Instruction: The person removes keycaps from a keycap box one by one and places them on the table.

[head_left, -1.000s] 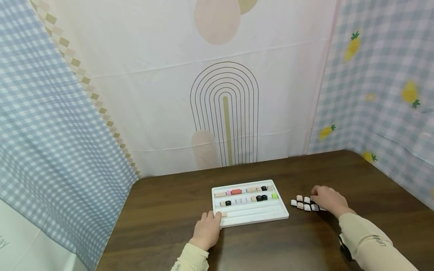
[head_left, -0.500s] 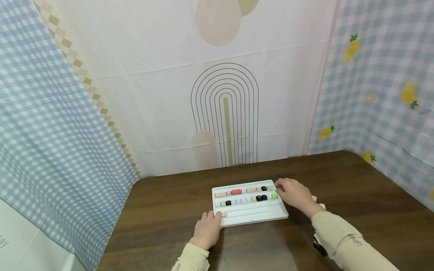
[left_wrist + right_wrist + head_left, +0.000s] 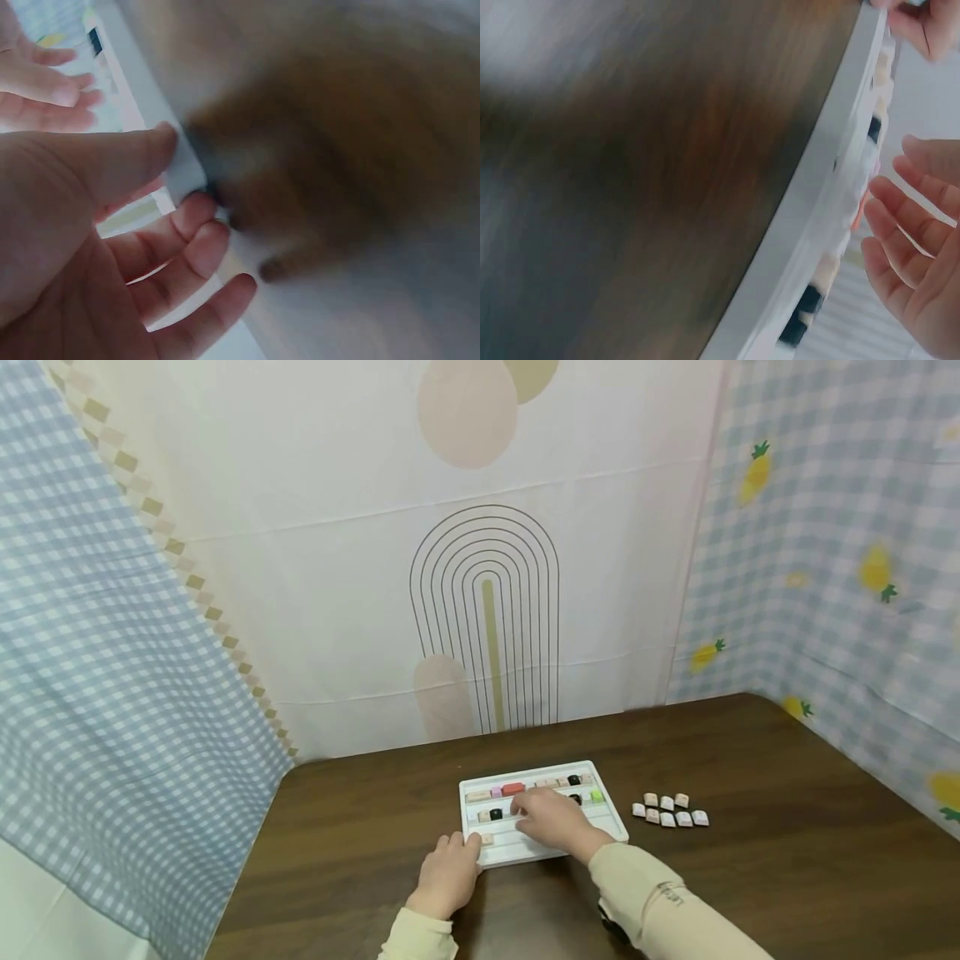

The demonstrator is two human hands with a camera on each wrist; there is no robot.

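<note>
A white ridged tray [image 3: 528,857] lies on the table and bears rows of keyboard keycaps. My left hand [image 3: 447,873] grips its near left corner; in the left wrist view the thumb [image 3: 139,161] lies on the rim with fingertips at the wall. Beside the thumb sits a beige keycap [image 3: 487,839] in the lower row. Over the middle of the tray hovers my right hand [image 3: 557,820], hiding part of the second row. Seen from the right wrist, its fingers [image 3: 900,214] are loosely bent and apart, with nothing between them. A red keycap [image 3: 513,789] and a green keycap [image 3: 597,796] show in the rows.
Several loose white and beige keycaps [image 3: 667,818] lie in two short rows on the brown wooden table [image 3: 360,852], right of the tray. Patterned cloth [image 3: 345,610] hangs behind the table, with checked cloth at both sides.
My right hand has moved left from the loose keycaps, past the tray's right edge, to over its middle. My left hand stays at the corner. The head view has shifted slightly.
</note>
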